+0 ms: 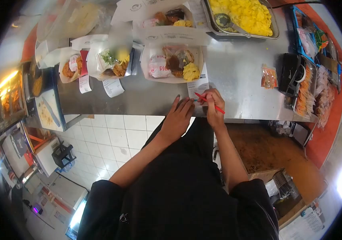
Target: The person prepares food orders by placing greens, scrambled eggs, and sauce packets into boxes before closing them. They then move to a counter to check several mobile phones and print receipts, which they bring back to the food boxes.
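A red pen (219,109) is gripped in my right hand (213,100), close over the lower end of a printed paper receipt (198,85). My left hand (178,119) lies at the steel counter's front edge, fingers stretched toward the receipt. The receipt's upper part runs to an open paper food box (144,66) holding a wrapped rice pack, yellow scrambled egg and dark pieces of food. To its left are two more open boxes: one box (92,60) with shredded greens and fried food, and a smaller box (62,76) with a wrapped rice pack. Receipts hang below both.
A metal tray (276,34) of yellow scrambled egg with a ladle stands at the back right. Further right are a sauce sachet pack (269,77), a black tape dispenser (290,74) and rows of sachets (305,94). A knife lies on a cutting board (45,116) at left.
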`<action>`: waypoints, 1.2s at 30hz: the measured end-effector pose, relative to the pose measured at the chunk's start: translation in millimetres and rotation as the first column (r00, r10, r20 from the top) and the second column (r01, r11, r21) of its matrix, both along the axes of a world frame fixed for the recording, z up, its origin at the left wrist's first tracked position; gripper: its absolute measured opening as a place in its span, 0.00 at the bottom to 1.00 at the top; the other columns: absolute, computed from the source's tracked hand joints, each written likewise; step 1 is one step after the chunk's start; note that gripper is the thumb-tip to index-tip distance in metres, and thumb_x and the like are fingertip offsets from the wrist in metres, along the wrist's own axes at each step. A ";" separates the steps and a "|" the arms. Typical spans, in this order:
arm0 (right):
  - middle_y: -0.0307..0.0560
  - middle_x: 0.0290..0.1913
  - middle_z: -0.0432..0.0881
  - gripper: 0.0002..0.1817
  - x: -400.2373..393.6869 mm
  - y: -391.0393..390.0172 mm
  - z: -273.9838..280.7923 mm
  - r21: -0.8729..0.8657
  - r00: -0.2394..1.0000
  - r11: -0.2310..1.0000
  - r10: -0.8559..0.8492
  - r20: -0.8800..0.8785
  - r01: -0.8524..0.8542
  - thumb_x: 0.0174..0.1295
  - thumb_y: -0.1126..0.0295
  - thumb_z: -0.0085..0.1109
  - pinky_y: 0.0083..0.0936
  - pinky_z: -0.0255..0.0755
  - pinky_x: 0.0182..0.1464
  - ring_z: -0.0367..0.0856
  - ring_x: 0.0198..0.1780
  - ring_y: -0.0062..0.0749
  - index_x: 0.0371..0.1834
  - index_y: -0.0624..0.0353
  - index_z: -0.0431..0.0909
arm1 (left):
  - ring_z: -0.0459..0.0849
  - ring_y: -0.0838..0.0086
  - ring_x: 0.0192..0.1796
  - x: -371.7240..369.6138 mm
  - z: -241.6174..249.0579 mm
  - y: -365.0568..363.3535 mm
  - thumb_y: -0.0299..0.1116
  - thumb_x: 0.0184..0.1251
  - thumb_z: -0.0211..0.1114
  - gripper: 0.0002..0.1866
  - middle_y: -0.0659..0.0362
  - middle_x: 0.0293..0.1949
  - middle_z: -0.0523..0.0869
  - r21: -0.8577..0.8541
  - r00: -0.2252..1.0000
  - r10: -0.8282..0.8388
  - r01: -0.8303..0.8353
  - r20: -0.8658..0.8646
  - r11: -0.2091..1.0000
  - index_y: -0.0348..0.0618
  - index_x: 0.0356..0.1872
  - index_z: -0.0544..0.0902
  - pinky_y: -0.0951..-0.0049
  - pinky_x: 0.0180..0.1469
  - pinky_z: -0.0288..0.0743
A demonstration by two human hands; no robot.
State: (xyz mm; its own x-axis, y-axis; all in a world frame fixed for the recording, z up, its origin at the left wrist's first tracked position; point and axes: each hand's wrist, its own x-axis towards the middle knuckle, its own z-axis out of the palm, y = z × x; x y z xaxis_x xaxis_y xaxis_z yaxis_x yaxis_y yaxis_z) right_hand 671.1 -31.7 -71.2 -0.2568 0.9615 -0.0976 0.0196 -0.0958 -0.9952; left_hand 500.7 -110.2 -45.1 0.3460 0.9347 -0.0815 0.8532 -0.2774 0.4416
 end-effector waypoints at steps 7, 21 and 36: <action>0.49 0.44 0.85 0.07 -6.4 -4.4 -16.6 0.134 0.986 0.991 -0.011 0.165 -0.011 0.62 0.80 0.71 0.27 0.82 0.48 0.87 0.45 0.32 0.42 0.65 0.84 | 0.69 0.56 0.78 -1.3 1.3 -3.4 0.25 0.68 0.59 0.26 0.46 0.70 0.73 -0.018 1.000 0.012 -0.012 0.003 1.000 0.31 0.68 0.76 0.44 0.82 0.55; 0.49 0.43 0.86 0.08 -19.1 -1.6 -17.5 0.266 0.973 0.961 -0.133 0.190 0.079 0.61 0.83 0.70 0.26 0.82 0.46 0.87 0.43 0.34 0.42 0.64 0.86 | 0.68 0.56 0.79 -4.1 -3.9 -4.1 0.25 0.67 0.63 0.26 0.49 0.66 0.74 -0.039 0.999 0.011 -0.009 0.049 0.999 0.34 0.68 0.75 0.44 0.80 0.60; 0.48 0.44 0.85 0.07 -12.4 -6.0 -16.3 0.205 0.975 0.978 -0.074 0.208 0.030 0.62 0.83 0.69 0.23 0.82 0.47 0.86 0.45 0.29 0.42 0.66 0.85 | 0.67 0.58 0.79 -5.6 4.0 -3.0 0.25 0.68 0.62 0.26 0.50 0.67 0.74 -0.062 0.999 0.009 -0.007 0.031 0.998 0.35 0.67 0.76 0.42 0.81 0.57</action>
